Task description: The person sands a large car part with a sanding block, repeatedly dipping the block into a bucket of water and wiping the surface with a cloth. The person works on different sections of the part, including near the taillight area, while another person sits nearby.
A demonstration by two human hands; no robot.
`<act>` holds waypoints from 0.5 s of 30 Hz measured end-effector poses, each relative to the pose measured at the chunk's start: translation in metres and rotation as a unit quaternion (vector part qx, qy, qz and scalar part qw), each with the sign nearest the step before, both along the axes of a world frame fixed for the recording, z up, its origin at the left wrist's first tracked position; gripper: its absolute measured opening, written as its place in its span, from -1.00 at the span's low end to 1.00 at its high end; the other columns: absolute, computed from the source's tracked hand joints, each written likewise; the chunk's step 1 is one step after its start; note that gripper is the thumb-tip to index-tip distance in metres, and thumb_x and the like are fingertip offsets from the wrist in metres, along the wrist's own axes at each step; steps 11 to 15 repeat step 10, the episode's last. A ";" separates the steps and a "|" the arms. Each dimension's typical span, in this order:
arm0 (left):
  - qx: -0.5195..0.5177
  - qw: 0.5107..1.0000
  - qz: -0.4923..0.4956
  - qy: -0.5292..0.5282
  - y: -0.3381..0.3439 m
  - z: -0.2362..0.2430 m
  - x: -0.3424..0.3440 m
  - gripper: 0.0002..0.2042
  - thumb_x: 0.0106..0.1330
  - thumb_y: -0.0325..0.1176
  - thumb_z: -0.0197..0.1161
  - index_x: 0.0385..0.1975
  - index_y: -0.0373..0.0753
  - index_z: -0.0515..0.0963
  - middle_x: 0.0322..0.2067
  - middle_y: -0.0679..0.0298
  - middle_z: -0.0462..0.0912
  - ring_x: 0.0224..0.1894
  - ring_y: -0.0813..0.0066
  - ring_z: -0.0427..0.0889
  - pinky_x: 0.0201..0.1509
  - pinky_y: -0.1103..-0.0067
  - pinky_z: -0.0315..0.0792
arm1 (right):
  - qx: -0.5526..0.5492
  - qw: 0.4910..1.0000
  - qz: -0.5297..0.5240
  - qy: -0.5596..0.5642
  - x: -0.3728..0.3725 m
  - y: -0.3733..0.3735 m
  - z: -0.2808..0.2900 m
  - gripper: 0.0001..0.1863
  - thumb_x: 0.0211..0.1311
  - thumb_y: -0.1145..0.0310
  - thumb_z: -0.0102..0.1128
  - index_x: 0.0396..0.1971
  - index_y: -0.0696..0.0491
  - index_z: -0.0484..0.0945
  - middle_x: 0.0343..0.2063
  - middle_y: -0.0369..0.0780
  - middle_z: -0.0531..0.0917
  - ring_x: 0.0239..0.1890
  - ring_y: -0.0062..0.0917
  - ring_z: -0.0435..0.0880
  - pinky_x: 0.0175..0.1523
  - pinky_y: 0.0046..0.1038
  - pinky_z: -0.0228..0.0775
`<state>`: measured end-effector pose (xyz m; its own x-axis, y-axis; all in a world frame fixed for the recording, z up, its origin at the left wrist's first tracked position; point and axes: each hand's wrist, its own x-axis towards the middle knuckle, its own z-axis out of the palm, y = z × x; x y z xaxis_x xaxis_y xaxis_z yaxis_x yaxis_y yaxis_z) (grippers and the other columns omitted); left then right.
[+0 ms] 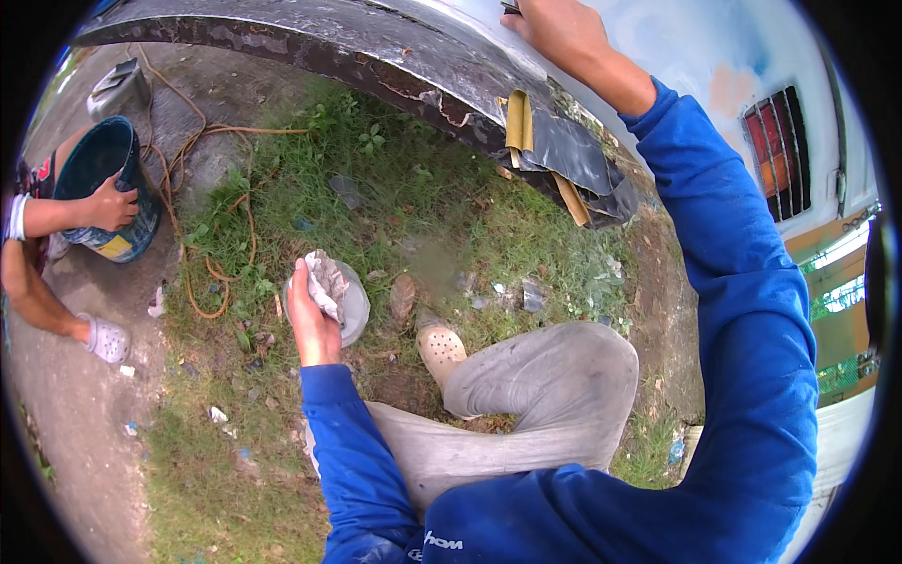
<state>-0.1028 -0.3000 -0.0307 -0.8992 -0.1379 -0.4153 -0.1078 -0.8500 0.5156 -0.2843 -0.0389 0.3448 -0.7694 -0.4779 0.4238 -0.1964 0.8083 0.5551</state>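
Note:
My left hand (314,318) is closed round a translucent round plastic tub (354,315), held low over the grass. A crumpled whitish piece (326,284), perhaps paper, lies against the tub beside my fingers. Up at the top edge, my right hand (561,28) is pressed near a pale blue and white painted panel (658,28). A small dark thing (510,8) sticks out from its fingers; its kind is cut off by the frame. Below that hand runs a long dark ledge (376,66) with chipped, flaking paint.
Folded sandpaper sheets (519,127) and a black sheet (573,155) rest on the ledge's end. At left another person's hand (113,204) grips a dark bucket (103,179). An orange cord (178,179) winds over the ground near a grey jug (120,89). A barred window (778,150) is at right.

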 end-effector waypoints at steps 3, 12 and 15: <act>-0.022 0.999 -0.021 0.020 -0.009 0.004 0.003 -0.65 0.51 -0.08 0.09 0.01 -0.25 0.56 -0.13 0.22 0.72 -0.19 0.38 0.73 -0.12 0.43 0.64 | -0.086 0.992 0.008 0.089 0.003 -0.015 0.026 -0.67 0.22 0.12 0.26 -0.30 0.10 0.53 -0.51 0.05 0.68 -0.38 0.03 0.70 -0.27 0.01 0.52; -0.021 1.000 -0.001 -0.006 -0.008 0.002 0.002 -0.65 0.50 -0.12 0.10 0.01 -0.28 0.55 -0.15 0.18 0.72 -0.22 0.37 0.73 -0.18 0.43 0.65 | -0.077 0.994 -0.010 0.081 -0.003 -0.008 0.033 -0.62 0.15 0.05 0.32 -0.26 0.06 0.55 -0.47 0.06 0.69 -0.33 0.00 0.71 -0.18 0.02 0.53; -0.021 1.000 -0.001 -0.006 -0.008 0.002 0.002 -0.65 0.50 -0.12 0.10 0.01 -0.28 0.55 -0.15 0.18 0.72 -0.22 0.37 0.73 -0.18 0.43 0.65 | -0.077 0.994 -0.010 0.081 -0.003 -0.008 0.033 -0.62 0.15 0.05 0.32 -0.26 0.06 0.55 -0.47 0.06 0.69 -0.33 0.00 0.71 -0.18 0.02 0.53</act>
